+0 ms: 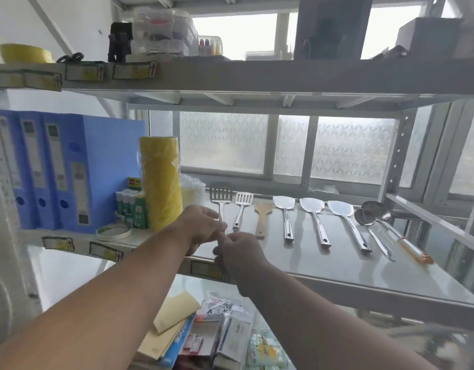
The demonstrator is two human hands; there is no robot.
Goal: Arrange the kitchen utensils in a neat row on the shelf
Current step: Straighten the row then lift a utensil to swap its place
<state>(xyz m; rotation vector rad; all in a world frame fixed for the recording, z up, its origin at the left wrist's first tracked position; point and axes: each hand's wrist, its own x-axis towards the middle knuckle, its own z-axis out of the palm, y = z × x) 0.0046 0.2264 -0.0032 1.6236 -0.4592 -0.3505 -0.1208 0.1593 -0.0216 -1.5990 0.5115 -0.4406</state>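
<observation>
On the steel shelf several utensils lie in a row, handles toward me. A large slotted spatula is at the left end; my left hand and my right hand both pinch its handle, which they mostly hide. To its right lie a smaller slotted spatula, a wooden spatula, three flat steel turners, and two ladles, one with an orange handle end.
Left on the same shelf stand blue binders, a yellow roll stack, glue sticks and a tape ring. A frosted window is behind. The shelf below holds packets and envelopes. The upper shelf edge overhangs.
</observation>
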